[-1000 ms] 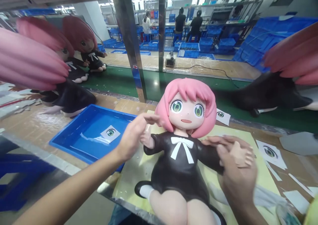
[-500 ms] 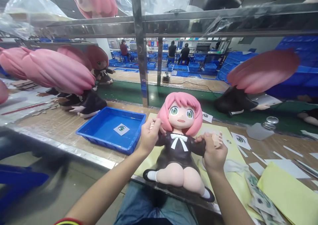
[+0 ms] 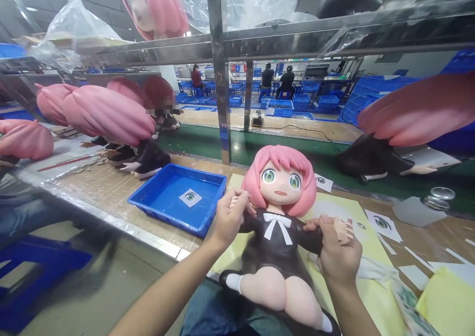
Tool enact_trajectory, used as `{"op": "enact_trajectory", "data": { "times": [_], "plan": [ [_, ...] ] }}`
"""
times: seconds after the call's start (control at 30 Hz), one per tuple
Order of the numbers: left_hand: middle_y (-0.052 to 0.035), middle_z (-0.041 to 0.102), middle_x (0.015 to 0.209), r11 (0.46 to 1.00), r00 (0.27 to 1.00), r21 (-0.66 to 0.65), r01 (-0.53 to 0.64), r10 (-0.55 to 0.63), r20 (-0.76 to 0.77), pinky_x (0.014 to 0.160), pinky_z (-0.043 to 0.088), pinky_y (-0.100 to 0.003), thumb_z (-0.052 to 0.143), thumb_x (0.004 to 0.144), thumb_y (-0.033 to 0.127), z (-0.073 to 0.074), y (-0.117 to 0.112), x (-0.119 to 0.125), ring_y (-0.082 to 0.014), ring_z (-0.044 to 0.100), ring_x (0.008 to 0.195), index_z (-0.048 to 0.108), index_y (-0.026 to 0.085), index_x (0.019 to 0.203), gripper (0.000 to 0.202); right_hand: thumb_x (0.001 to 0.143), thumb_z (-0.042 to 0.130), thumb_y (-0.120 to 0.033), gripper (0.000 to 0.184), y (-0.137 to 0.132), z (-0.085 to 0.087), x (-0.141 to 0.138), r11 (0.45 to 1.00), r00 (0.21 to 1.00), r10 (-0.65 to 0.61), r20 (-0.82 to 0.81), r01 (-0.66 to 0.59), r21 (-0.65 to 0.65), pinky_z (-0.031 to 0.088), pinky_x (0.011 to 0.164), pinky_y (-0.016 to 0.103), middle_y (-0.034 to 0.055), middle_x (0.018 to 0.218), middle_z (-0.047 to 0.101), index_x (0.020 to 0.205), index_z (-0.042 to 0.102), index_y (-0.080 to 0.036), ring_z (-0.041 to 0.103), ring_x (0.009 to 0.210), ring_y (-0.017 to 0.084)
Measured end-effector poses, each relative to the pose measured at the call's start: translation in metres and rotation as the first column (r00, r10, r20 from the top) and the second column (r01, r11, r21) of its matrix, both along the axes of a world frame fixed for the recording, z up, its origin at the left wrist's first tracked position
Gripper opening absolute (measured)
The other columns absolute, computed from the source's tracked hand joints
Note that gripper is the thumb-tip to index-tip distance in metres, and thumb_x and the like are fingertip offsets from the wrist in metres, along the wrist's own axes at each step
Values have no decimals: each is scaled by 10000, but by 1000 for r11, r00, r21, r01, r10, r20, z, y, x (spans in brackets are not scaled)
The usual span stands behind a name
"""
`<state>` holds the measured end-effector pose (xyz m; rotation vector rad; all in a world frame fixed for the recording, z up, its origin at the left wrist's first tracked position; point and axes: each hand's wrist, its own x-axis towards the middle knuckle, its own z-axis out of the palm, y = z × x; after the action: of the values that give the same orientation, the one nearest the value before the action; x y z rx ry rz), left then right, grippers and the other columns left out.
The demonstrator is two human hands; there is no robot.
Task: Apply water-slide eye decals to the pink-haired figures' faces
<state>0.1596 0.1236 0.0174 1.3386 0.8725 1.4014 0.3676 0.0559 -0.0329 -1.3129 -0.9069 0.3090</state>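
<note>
A large doll figure [image 3: 276, 237] with pink hair, green eyes, a black dress and a white bow leans back at the table's front edge, facing me. My left hand [image 3: 230, 215] is closed around the doll's forearm and small hand on the left side of the picture. On the other side, my right hand [image 3: 339, 249] grips the doll's other forearm, and its little fingers show past my thumb. Under the doll lies a yellow sheet [image 3: 352, 217]. A blue tray [image 3: 148, 197] stands left of my left hand, with an eye-printed paper square [image 3: 190, 197] in it.
More pink-haired figures [image 3: 111, 111] sit at the left, and another [image 3: 419, 113] at the right. A metal post [image 3: 220, 78] rises behind the tray. At right are a dispenser bottle [image 3: 423, 210], an eye-printed card [image 3: 382, 223], paper strips and a yellow cloth [image 3: 449, 299].
The view has swung a little left, so everything sits further right and lower. Both hands keep hold of the doll's arms, and it appears slightly closer and lower.
</note>
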Motion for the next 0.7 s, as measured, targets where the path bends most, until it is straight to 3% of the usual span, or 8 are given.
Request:
{"op": "enact_trajectory", "data": {
  "times": [0.23, 0.33, 0.43, 0.5, 0.57, 0.63, 0.67, 0.7],
  "plan": [
    [-24, 707, 581, 999, 999, 32, 25, -24, -34, 576, 512, -262, 623, 953, 538, -6, -2, 0, -166, 678, 533, 594, 184, 852, 369, 883, 653, -666, 550, 0, 3, 0, 1000, 999, 11, 41, -11, -10, 322, 1144, 530, 48, 654, 678, 572, 664, -213, 643, 687, 229],
    [-64, 738, 667, 989, 990, 107, 103, -92, -106, 627, 564, -322, 573, 942, 650, -4, 7, -11, -208, 711, 599, 605, 180, 889, 475, 891, 649, -652, 536, -1, 3, 1, 1000, 999, 13, 49, -12, -22, 357, 1110, 493, 48, 661, 677, 590, 666, -208, 643, 688, 225],
    [-133, 773, 969, 965, 976, 236, 118, -69, -207, 851, 588, -415, 468, 959, 717, 4, 29, -24, -266, 747, 900, 654, 172, 1009, 577, 904, 654, -610, 493, -5, 3, 1, 998, 999, -2, 47, 5, -64, 436, 977, 428, 58, 694, 692, 632, 689, -200, 642, 718, 223],
    [-149, 716, 1224, 936, 958, 338, 97, 4, -286, 1026, 518, -448, 516, 989, 609, 13, 50, -28, -279, 679, 1153, 652, 185, 1162, 478, 909, 662, -586, 468, -8, 5, 2, 995, 999, -8, 49, 13, -98, 467, 862, 381, 64, 714, 698, 652, 697, -197, 644, 742, 222],
    [-130, 643, 1380, 897, 929, 424, 126, 42, -366, 1150, 415, -468, 681, 934, 470, 24, 70, -26, -288, 575, 1322, 645, 223, 1247, 400, 922, 656, -572, 461, -11, 8, 2, 992, 999, -9, 52, 15, -123, 478, 794, 347, 57, 711, 693, 654, 689, -198, 648, 738, 210],
    [-80, 638, 1408, 793, 877, 567, 223, 91, -471, 1194, 352, -463, 782, 858, 354, 33, 89, -20, -278, 531, 1367, 687, 284, 1207, 369, 935, 652, -563, 459, -13, 10, 2, 992, 1000, -2, 27, 6, -128, 491, 761, 324, 45, 704, 686, 659, 674, -197, 661, 718, 198],
    [-58, 656, 1387, 679, 841, 682, 273, 176, -512, 1182, 355, -452, 784, 852, 319, 37, 96, -17, -266, 532, 1354, 707, 309, 1165, 323, 938, 651, -560, 456, -13, 10, 2, 992, 1000, 4, 9, -3, -127, 498, 758, 317, 42, 706, 685, 665, 668, -195, 671, 718, 196],
    [-46, 680, 1345, 512, 802, 795, 325, 295, -519, 1149, 380, -437, 772, 858, 295, 40, 103, -14, -250, 547, 1315, 719, 322, 1128, 276, 940, 650, -563, 457, -14, 11, 2, 992, 1000, 13, -1, -13, -128, 504, 762, 313, 39, 708, 684, 670, 663, -194, 679, 721, 197]
  ]
}}
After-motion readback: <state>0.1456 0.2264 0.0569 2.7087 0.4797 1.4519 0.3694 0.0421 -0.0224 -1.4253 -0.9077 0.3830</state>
